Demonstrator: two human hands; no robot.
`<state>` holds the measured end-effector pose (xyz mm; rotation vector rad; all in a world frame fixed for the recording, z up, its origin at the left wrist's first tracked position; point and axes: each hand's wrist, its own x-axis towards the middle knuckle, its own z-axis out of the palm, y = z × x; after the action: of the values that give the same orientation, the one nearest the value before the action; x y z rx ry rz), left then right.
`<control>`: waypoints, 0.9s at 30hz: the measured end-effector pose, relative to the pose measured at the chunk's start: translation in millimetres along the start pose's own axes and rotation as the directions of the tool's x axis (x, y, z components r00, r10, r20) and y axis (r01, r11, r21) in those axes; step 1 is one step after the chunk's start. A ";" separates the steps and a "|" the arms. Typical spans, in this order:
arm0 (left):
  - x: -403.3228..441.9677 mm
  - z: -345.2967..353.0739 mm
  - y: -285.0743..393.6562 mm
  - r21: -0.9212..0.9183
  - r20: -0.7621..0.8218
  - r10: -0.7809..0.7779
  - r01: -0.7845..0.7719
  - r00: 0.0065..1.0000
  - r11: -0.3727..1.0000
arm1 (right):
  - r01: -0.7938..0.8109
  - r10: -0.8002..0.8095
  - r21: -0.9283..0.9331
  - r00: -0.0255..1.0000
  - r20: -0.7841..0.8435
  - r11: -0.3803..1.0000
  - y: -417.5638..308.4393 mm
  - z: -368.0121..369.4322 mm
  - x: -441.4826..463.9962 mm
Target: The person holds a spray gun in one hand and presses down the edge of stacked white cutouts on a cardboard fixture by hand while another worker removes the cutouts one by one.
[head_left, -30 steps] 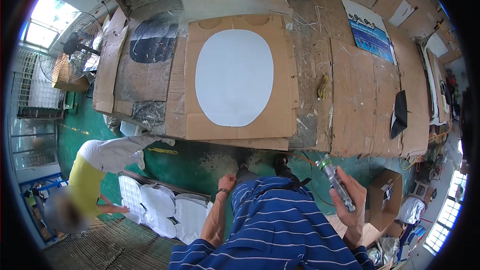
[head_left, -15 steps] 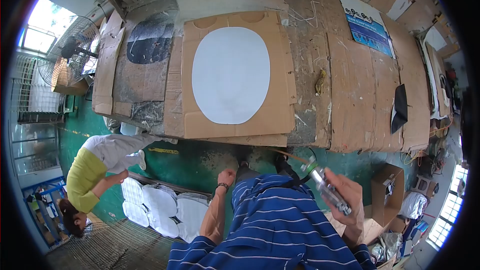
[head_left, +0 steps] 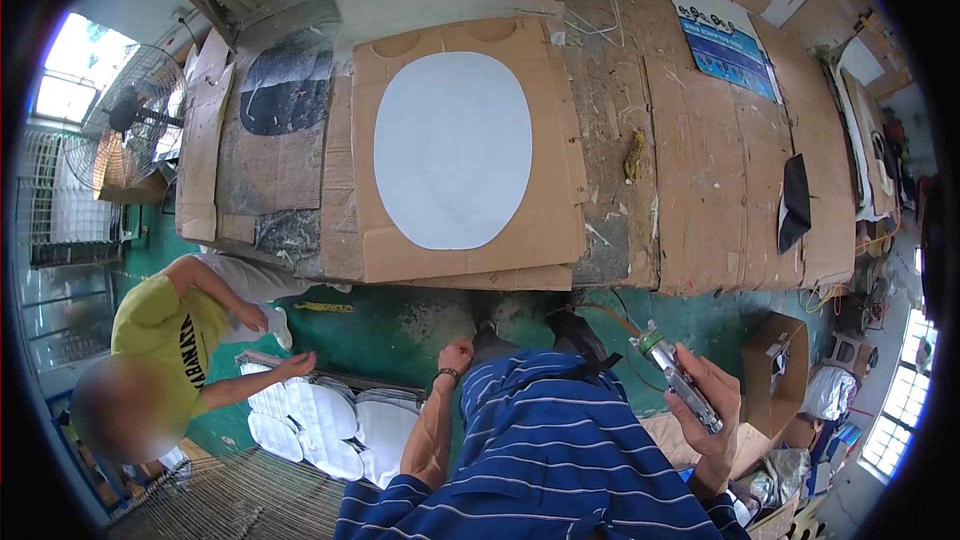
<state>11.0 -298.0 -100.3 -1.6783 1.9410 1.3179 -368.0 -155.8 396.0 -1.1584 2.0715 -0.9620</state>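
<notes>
A metal spray gun (head_left: 680, 378) with a green collar and a hose is wrapped in the fingers of my right hand (head_left: 712, 402), at the lower right in front of the table. My left hand (head_left: 456, 356) hangs near my waist with its fingers curled; whether anything is inside them is too small to tell. Beyond my hands, a white rounded panel (head_left: 453, 150) lies flat on a brown cardboard sheet (head_left: 390, 258) on the worktable (head_left: 700, 190). Neither hand touches the panel.
At the left a co-worker in a yellow shirt (head_left: 165, 325) bends beside a rack of white rounded pieces (head_left: 318, 415). A fan (head_left: 125, 115) stands behind. A black piece (head_left: 795, 202) lies on the table's right; an open carton (head_left: 772, 375) is on the floor.
The co-worker has turned and now reaches one arm over the white pieces. My right hand has shifted slightly right with the spray gun. The table appears slightly further left in view.
</notes>
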 end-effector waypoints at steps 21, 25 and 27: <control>-134.9 33.3 49.4 -0.442 -0.088 -0.282 0.216 0.955 0.871 | -0.277 0.165 -0.351 0.934 -0.318 0.894 351.0 -59.9 243.4; -198.3 79.4 36.1 -0.581 -0.129 -0.467 0.315 0.875 0.751 | -0.238 0.052 -0.590 0.948 -0.314 0.772 461.0 -8.7 307.9; -239.3 106.0 38.9 -0.641 -0.138 -0.560 0.357 0.817 0.679 | -0.184 0.050 -0.694 0.977 -0.209 0.697 495.3 21.3 314.0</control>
<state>11.3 -64.7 24.6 -2.6205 1.0950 1.5913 -727.2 -257.1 -57.0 -1.2983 2.7433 -0.1575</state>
